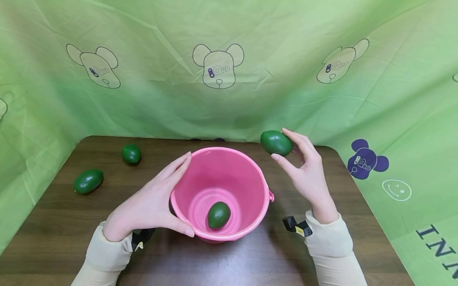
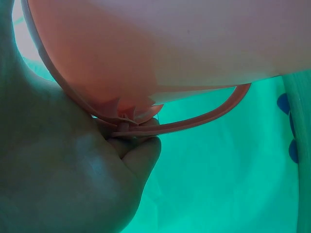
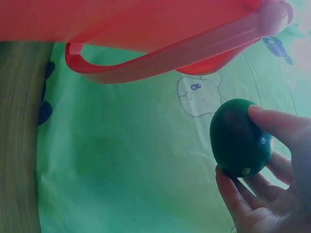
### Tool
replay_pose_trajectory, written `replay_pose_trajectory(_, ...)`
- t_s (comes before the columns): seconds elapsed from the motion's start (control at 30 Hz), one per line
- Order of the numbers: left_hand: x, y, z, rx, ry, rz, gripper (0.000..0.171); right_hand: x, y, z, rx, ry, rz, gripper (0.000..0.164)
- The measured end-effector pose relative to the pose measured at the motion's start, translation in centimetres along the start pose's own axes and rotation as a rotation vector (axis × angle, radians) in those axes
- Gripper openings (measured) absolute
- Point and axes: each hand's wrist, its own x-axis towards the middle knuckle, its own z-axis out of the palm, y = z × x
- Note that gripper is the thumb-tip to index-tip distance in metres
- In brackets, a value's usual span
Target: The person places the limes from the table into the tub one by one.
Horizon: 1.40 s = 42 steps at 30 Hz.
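Note:
A pink bucket [image 1: 222,159] stands on the table, with one green lime [image 1: 219,215] lying on its bottom. My left hand [image 1: 157,198] grips the bucket's left side, thumb at the near rim and fingers along the far-left rim. In the left wrist view, the curled fingers sit by the joint of the bucket's handle [image 2: 194,120]. To the right of the bucket, my right hand [image 1: 309,171] pinches another lime [image 1: 276,143] between thumb and fingertips, held up above the table. The right wrist view shows this lime [image 3: 240,138] with its small pale stem end.
Two more limes lie at the table's left: one lime [image 1: 131,154] toward the back, the other lime [image 1: 88,181] nearer the left edge. A green cloth [image 1: 157,111] with printed bear heads hangs behind and beside the brown wooden table [image 1: 243,266].

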Motion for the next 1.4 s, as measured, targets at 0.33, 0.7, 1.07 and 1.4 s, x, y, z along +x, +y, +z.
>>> replay_pose_trajectory(0.33,0.0,0.0,0.0,-0.003,0.002,0.001,0.147,-0.2,-0.8,0.1,0.006,-0.016,0.001,0.062)
replay_pose_trajectory(0.7,0.0,-0.1,0.0,0.014,0.001,0.001,0.147,-0.4,-1.2,0.4,0.050,-0.036,-0.011,0.065)
replay_pose_trajectory(1.07,0.1,0.1,-0.1,0.009,-0.004,0.009,0.147,-0.7,-1.5,0.6,0.094,-0.058,-0.037,0.068)
replay_pose_trajectory(1.4,0.0,0.1,-0.1,-0.004,-0.006,-0.002,0.147,-1.0,-2.0,1.0,0.111,-0.079,-0.067,0.069)
